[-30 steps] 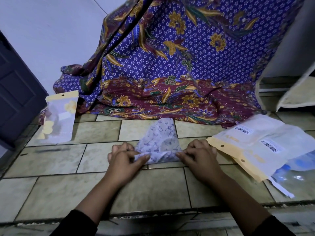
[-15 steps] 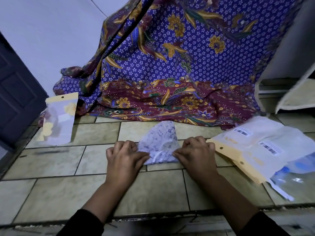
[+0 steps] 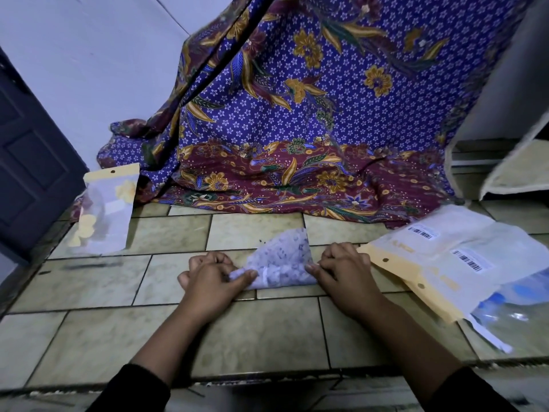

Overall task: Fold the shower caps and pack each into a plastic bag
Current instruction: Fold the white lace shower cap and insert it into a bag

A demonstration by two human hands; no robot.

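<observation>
Pinching the shower cap [image 3: 285, 257] at its near corners, left hand [image 3: 211, 278] and right hand [image 3: 344, 272] grip it.

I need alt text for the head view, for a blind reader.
The left hand and right hand pinch the near corners of a folded shower cap on a tiled floor. Plastic bags lie at right, another bag at left, patterned cloth behind.

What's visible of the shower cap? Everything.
The cap looks like thin, pale, crinkly plastic with a small bluish print, blurred here. It lies folded into a rough wedge on the tiled floor, narrow end pointing away. The left hand pinches its near left corner; the right hand holds its near right edge.
</observation>
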